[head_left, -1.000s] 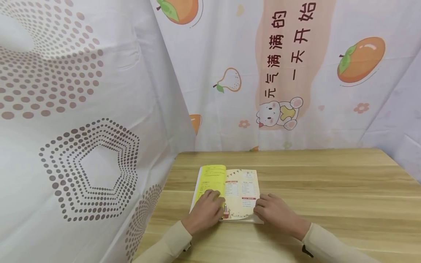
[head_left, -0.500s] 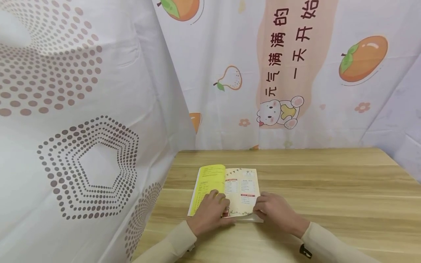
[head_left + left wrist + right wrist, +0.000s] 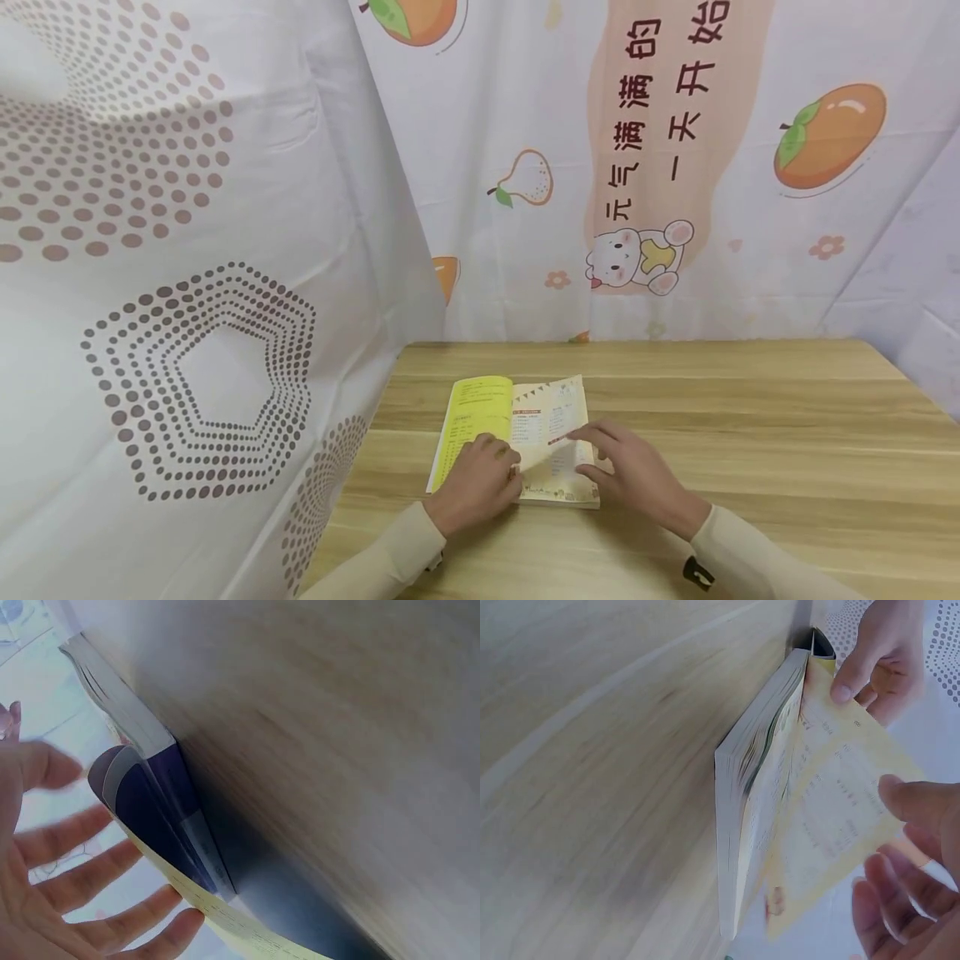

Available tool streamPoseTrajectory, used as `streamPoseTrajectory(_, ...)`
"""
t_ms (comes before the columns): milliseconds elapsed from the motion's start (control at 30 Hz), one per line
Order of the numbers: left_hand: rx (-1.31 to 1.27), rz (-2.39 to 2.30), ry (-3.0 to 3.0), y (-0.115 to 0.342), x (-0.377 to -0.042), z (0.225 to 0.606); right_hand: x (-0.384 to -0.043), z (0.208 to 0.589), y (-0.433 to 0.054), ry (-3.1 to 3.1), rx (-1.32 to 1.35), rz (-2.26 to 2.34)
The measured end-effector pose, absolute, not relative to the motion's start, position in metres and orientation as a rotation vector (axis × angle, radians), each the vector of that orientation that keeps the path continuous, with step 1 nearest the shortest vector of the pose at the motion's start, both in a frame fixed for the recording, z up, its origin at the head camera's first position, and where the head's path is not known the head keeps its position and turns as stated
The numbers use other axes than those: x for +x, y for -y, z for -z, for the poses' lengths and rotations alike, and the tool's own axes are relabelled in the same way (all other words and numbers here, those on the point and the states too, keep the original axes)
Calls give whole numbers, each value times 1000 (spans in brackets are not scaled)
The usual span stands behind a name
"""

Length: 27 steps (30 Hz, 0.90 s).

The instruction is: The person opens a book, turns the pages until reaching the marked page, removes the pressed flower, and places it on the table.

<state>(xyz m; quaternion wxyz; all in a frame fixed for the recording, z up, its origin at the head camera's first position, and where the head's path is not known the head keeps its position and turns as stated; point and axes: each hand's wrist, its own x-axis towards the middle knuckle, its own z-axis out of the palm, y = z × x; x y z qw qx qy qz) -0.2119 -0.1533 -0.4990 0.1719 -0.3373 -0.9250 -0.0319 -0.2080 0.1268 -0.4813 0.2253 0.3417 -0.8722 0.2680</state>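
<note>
The book [image 3: 570,491] lies open on the tabletop [image 3: 750,421] between the loose left hand [image 3: 472,485] and the right hand [image 3: 643,475], which pinches a thin page [image 3: 832,802] that looks floppy to me, best held gently by its corner.

Back curtain [image 3: 735,225]: dark red Chinese characters on a peach panel [image 3: 652,150], turned sideways and running upward in two lines. Left line, 元气满满的; right line, 一天开始, its last character cut by the top edge of the head view. Book [image 3: 517,429]: small dark print on the yellow page [image 3: 480,412] and columns under red heading bands on the cream page [image 3: 551,412], all too small to read. Spine [image 3: 187,817]: lettering illegible. The cream page's print is likewise blurred in the right wrist view.
</note>
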Motion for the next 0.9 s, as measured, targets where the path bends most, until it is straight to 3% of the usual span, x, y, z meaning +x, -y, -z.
streamPoseTrajectory(400,-695,254,2517,157,-213,492,-202,493,-132,2628,1106,-534)
streamPoseTrajectory(900,-975,41,2600,162,-209,495,-200,498,-132,2529,1235,-420)
